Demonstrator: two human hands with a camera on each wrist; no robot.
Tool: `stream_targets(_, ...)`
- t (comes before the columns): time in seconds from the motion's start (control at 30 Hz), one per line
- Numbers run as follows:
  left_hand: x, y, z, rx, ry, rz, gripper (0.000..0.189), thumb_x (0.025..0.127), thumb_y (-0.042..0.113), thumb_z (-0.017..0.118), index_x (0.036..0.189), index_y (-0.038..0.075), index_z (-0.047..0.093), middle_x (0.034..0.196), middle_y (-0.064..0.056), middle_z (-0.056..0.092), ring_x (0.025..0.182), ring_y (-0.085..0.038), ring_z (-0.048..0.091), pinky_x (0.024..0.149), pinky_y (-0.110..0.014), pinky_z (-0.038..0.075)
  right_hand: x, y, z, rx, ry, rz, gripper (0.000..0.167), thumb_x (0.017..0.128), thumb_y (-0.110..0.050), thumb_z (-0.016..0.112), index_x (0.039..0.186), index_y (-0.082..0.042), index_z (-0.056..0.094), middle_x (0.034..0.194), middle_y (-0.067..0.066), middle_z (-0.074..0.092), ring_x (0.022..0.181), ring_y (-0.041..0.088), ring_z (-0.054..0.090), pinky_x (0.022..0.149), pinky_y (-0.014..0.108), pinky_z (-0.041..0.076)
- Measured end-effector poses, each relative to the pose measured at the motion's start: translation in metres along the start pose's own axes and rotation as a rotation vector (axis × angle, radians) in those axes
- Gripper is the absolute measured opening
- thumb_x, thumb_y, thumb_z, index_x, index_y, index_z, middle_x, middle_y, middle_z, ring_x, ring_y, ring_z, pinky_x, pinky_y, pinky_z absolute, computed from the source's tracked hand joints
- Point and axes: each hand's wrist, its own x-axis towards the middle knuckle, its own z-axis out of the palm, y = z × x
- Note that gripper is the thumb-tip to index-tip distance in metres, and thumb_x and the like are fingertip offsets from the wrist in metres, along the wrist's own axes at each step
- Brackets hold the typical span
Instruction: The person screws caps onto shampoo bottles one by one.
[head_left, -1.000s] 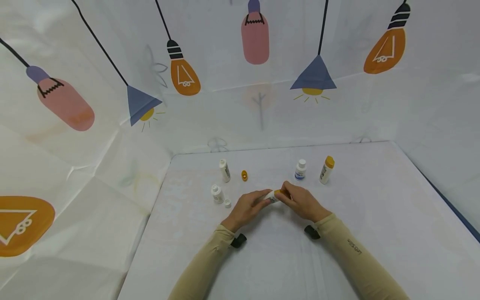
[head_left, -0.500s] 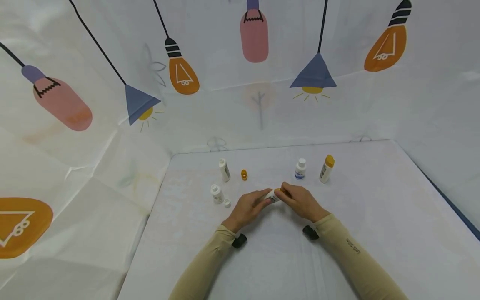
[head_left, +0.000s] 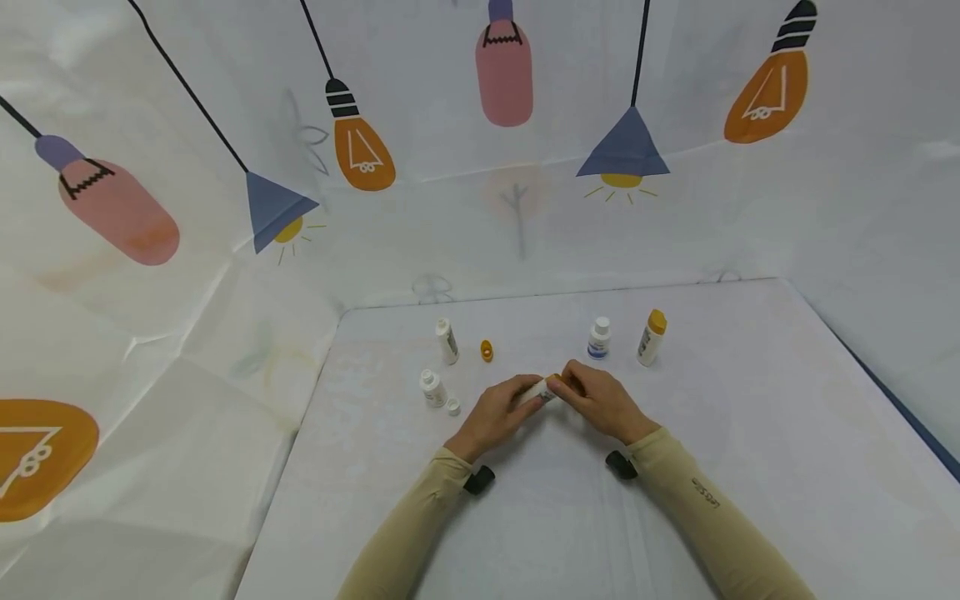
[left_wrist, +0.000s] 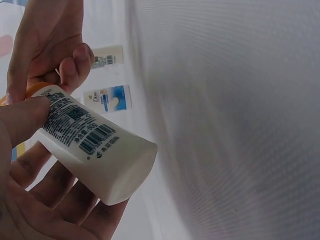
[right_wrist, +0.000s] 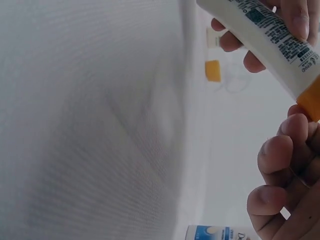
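My left hand (head_left: 491,419) holds a white lotion bottle (left_wrist: 102,150) tilted above the table, its barcoded back towards the left wrist camera. In that view the thumb lies on the label and the fingers pass underneath. At the bottle's other end, my right hand (head_left: 606,406) pinches its orange cap (right_wrist: 310,98). The cap is on the bottle's end; whether it is turning cannot be told. In the right wrist view, the right hand's other fingers are curled beside the cap.
Left of the hands stand two white bottles without caps (head_left: 446,342), (head_left: 432,388). Near them lie a small white cap (head_left: 453,407) and a loose orange cap (head_left: 487,351). Behind the right hand stand a blue-labelled white bottle (head_left: 598,337) and an orange-capped bottle (head_left: 652,337).
Both hands stay on the bottle and its cap, with only slight shifts of the fingers and bottle. The head view drifts a little; the standing bottles have not moved.
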Motion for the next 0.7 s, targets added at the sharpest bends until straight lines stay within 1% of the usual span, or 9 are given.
stream_targets(0.1, 0.0, 0.0, 0.0, -0.007, -0.002, -0.027, 0.043, 0.104, 0.033, 0.06, 0.142, 0.012, 0.057, 0.131, -0.004, 0.066, 0.113, -0.015, 0.063, 0.095, -0.034, 0.052, 0.0, 0.001, -0.001, -0.012, 0.01, -0.024, 0.016, 0.103, -0.037, 0.062, 0.097, -0.022, 0.06, 0.07, -0.011, 0.049, 0.06, 0.007, 0.045, 0.052, 0.026, 0.038)
stream_targets(0.2, 0.001, 0.0, -0.001, -0.018, 0.016, -0.038, 0.044, 0.105, 0.034, 0.058, 0.142, 0.01, 0.056, 0.132, -0.006, 0.065, 0.115, -0.015, 0.062, 0.096, -0.035, 0.051, -0.001, 0.002, -0.003, -0.034, 0.024, -0.055, 0.014, 0.103, -0.034, 0.062, 0.107, -0.02, 0.062, 0.075, -0.011, 0.053, 0.063, 0.007, 0.048, 0.054, 0.026, 0.041)
stream_targets(0.3, 0.002, -0.002, -0.002, -0.033, 0.049, -0.041, 0.043, 0.105, 0.034, 0.058, 0.141, 0.01, 0.057, 0.131, -0.005, 0.065, 0.116, -0.015, 0.061, 0.097, -0.035, 0.051, -0.003, 0.003, -0.006, -0.074, 0.044, -0.085, 0.018, 0.103, -0.031, 0.062, 0.114, -0.016, 0.062, 0.082, -0.011, 0.057, 0.07, 0.007, 0.052, 0.06, 0.027, 0.045)
stream_targets(0.43, 0.008, -0.002, -0.005, -0.062, 0.103, -0.038, 0.042, 0.105, 0.033, 0.059, 0.14, 0.01, 0.057, 0.13, -0.005, 0.065, 0.117, -0.016, 0.062, 0.099, -0.035, 0.051, -0.007, 0.006, -0.013, -0.129, 0.065, -0.083, 0.025, 0.103, -0.031, 0.062, 0.119, -0.012, 0.061, 0.094, -0.007, 0.063, 0.083, 0.009, 0.058, 0.069, 0.032, 0.05)
stream_targets(0.57, 0.014, -0.002, -0.008, -0.095, 0.148, -0.032, 0.042, 0.103, 0.032, 0.062, 0.14, 0.011, 0.058, 0.129, -0.004, 0.066, 0.116, -0.016, 0.063, 0.098, -0.037, 0.052, -0.012, 0.01, -0.021, -0.166, 0.069, -0.065, 0.03, 0.103, -0.033, 0.062, 0.124, -0.012, 0.061, 0.109, -0.001, 0.066, 0.096, 0.016, 0.062, 0.078, 0.039, 0.053)
stream_targets(0.7, 0.021, -0.002, -0.009, -0.085, 0.181, -0.017, 0.042, 0.103, 0.03, 0.063, 0.139, 0.009, 0.057, 0.13, -0.005, 0.066, 0.117, -0.016, 0.063, 0.097, -0.039, 0.053, -0.018, 0.013, -0.03, -0.191, 0.077, -0.06, 0.036, 0.103, -0.032, 0.062, 0.131, -0.01, 0.059, 0.123, 0.005, 0.065, 0.109, 0.024, 0.063, 0.09, 0.047, 0.052)
